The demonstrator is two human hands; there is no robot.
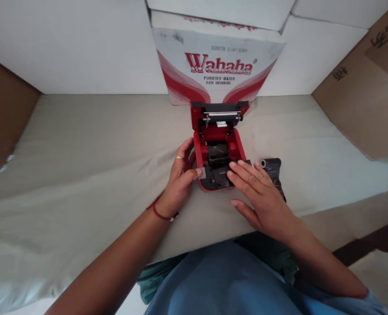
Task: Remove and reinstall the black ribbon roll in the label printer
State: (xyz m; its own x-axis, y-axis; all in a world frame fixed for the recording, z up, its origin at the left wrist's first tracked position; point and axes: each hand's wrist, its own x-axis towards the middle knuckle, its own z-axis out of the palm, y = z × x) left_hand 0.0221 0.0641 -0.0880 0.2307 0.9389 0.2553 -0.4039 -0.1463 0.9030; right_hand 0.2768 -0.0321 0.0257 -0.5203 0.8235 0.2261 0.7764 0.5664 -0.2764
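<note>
A red and black label printer [199,151] stands with its lid raised toward the back. Black film-like material [217,153] lies in its bay and runs forward over the front panel. My left hand [180,177] grips the printer's left side, fingers along the outer wall and thumb on a grey tab at the front corner. My right hand [259,194] is open, its stretched fingers resting at the front right of the printer by the film. Partly behind that hand, a black strip with a small roll core [272,164] lies on the cloth.
Right behind the printer stands a white and red Wahaha water carton [220,65], with white boxes [82,43] around it. Brown cardboard boxes [361,96] flank the pale cloth surface [98,144]. Its front edge is close to my body.
</note>
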